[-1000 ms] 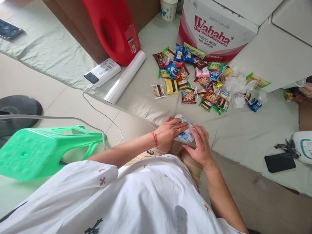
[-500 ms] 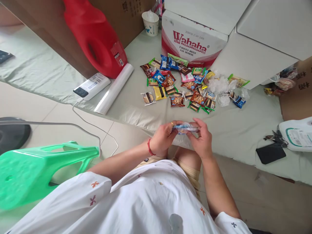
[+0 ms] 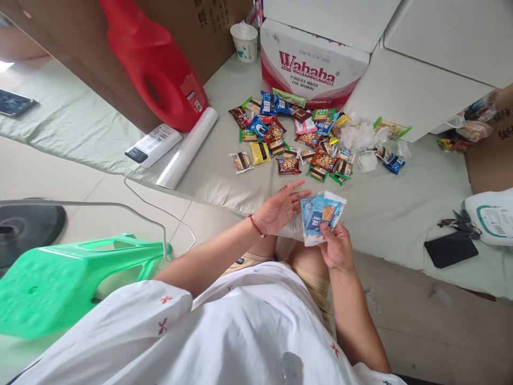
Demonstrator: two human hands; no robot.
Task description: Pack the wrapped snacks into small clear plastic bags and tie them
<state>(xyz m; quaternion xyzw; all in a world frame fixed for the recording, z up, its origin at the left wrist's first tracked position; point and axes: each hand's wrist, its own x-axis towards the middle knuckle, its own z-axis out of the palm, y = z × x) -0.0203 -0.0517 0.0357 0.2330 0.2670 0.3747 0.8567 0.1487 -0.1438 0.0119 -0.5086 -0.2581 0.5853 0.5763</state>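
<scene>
Pinched by thumb and fingers, a blue and white snack packet (image 3: pixel 316 211) is in my right hand (image 3: pixel 337 248), its printed face tilted up toward me. It may be more than one packet; I cannot tell. My left hand (image 3: pixel 280 207) is open beside it, palm up with fingers stretched toward the packet's left edge, and a red cord circles the wrist. Beyond both hands lies a loose pile of small wrapped biscuits (image 3: pixel 288 166) in brown, yellow, blue and green wrappers. Crumpled clear wrappers (image 3: pixel 356 138) sit at the pile's right side.
Behind the pile stands a Wahaba-style water carton printed "Wahaha" (image 3: pixel 308 69). A red jug (image 3: pixel 160 69), a clear film roll (image 3: pixel 188 147), a white device (image 3: pixel 154 144) and a paper cup (image 3: pixel 244 43) are left. A green stool (image 3: pixel 60 283) stands lower left; a black pouch (image 3: pixel 451 248) lies right.
My left hand has let go of the packet and opened. The packet has turned from edge-on to face-up in my right hand, which has moved slightly right and down.
</scene>
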